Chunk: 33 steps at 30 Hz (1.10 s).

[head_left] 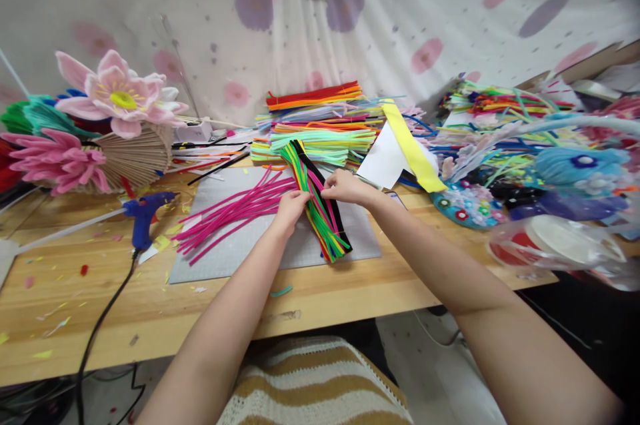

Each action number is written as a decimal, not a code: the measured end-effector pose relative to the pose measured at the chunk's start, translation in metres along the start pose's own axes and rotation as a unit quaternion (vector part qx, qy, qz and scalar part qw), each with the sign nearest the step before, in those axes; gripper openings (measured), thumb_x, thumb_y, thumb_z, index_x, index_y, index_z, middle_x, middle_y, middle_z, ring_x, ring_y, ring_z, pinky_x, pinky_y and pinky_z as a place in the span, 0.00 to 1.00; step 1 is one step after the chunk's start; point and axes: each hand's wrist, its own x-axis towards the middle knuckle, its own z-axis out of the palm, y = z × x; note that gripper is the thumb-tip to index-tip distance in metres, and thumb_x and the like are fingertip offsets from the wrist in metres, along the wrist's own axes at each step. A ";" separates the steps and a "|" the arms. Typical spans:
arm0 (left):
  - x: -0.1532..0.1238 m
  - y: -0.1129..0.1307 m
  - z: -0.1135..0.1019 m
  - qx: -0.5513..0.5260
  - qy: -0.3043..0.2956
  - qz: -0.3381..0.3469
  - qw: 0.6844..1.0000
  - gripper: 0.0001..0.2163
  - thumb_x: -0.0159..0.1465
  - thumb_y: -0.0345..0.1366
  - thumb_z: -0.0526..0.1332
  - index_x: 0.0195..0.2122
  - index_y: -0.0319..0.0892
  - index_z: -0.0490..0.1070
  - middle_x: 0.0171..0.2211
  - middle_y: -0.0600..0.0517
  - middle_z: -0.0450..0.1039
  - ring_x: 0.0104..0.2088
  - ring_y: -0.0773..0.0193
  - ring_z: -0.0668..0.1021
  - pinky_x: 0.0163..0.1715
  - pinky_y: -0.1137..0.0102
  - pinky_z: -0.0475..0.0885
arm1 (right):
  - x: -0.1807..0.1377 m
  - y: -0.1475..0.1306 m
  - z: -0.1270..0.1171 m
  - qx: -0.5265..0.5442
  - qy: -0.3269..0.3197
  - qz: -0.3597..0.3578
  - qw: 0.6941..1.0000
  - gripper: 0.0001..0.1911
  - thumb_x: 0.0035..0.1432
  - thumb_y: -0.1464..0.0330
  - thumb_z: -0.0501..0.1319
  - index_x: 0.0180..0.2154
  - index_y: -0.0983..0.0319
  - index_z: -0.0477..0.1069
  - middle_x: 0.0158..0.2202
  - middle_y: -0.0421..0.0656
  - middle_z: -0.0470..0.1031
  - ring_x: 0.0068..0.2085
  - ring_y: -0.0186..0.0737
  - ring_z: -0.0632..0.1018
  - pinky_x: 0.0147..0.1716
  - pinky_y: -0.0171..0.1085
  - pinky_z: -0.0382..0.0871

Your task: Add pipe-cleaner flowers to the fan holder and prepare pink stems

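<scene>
A bundle of pipe cleaners (325, 225), mostly green with black, magenta, yellow and red stems, lies slanted across a grey cutting mat (210, 261). My left hand (294, 206) is closed, its fingertips pinching the left side of the bundle near the middle. From the right, my right hand (344, 186) is closed on the black and magenta side of the same bundle. Exactly which stems sit between the fingertips is too small to tell. Loose magenta pipe cleaners (225, 218) fan out on the mat, left of my left hand.
A blue glue gun (145, 215) with its cord stands at left, near pink fuzzy flowers (117, 95). Stacked pipe-cleaner bundles (315, 125) lie behind the mat. White paper (383, 158), a yellow strip (413, 148) and decorated blue pieces (583, 168) crowd the right.
</scene>
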 end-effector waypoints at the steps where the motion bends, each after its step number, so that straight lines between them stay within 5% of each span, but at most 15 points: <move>1: 0.000 0.001 0.000 -0.001 -0.007 -0.004 1.000 0.05 0.47 0.35 0.61 0.19 0.40 0.67 0.13 0.58 0.59 0.16 0.74 0.59 0.17 0.75 0.54 | -0.001 0.000 0.000 0.036 -0.020 0.001 0.999 0.10 0.44 0.64 0.59 0.20 0.63 0.72 0.18 0.40 0.65 0.25 0.35 0.66 0.25 0.34 0.57; 10: -0.003 0.005 0.003 -0.066 -0.041 -0.054 0.995 0.10 0.49 0.40 0.63 0.21 0.38 0.67 0.17 0.57 0.58 0.16 0.76 0.60 0.17 0.76 0.52 | 0.000 0.013 0.009 0.286 -0.077 0.028 0.955 0.08 0.37 0.65 0.61 0.20 0.63 0.73 0.20 0.38 0.67 0.26 0.31 0.63 0.23 0.31 0.54; 14: -0.004 0.005 0.003 -0.071 -0.044 -0.048 0.995 0.16 0.50 0.48 0.63 0.22 0.37 0.69 0.18 0.56 0.61 0.17 0.75 0.62 0.18 0.76 0.54 | 0.000 0.016 0.010 0.278 -0.071 0.013 0.958 0.10 0.39 0.64 0.60 0.23 0.64 0.74 0.22 0.37 0.69 0.27 0.30 0.64 0.25 0.31 0.56; 24: -0.008 0.009 0.001 0.083 0.000 -0.001 0.997 0.16 0.47 0.45 0.68 0.16 0.38 0.67 0.14 0.56 0.61 0.17 0.73 0.63 0.19 0.74 0.56 | -0.003 0.008 0.010 0.067 -0.012 -0.067 0.995 0.13 0.44 0.76 0.56 0.29 0.60 0.79 0.36 0.40 0.75 0.40 0.38 0.73 0.40 0.32 0.64; 29: -0.005 0.009 -0.002 -0.040 -0.059 -0.057 0.996 0.12 0.47 0.39 0.69 0.19 0.37 0.69 0.15 0.56 0.63 0.16 0.76 0.62 0.18 0.76 0.58 | -0.002 0.005 0.015 0.042 0.057 -0.044 0.997 0.13 0.48 0.72 0.59 0.36 0.58 0.78 0.45 0.45 0.69 0.49 0.42 0.70 0.52 0.38 0.60; 33: -0.005 0.010 -0.002 -0.157 -0.104 -0.104 0.976 0.07 0.52 0.35 0.66 0.25 0.37 0.71 0.20 0.54 0.69 0.19 0.74 0.69 0.25 0.75 0.66 | 0.003 0.008 0.028 0.178 0.100 0.012 0.979 0.33 0.43 0.70 0.63 0.54 0.58 0.63 0.49 0.48 0.66 0.49 0.45 0.70 0.48 0.44 0.65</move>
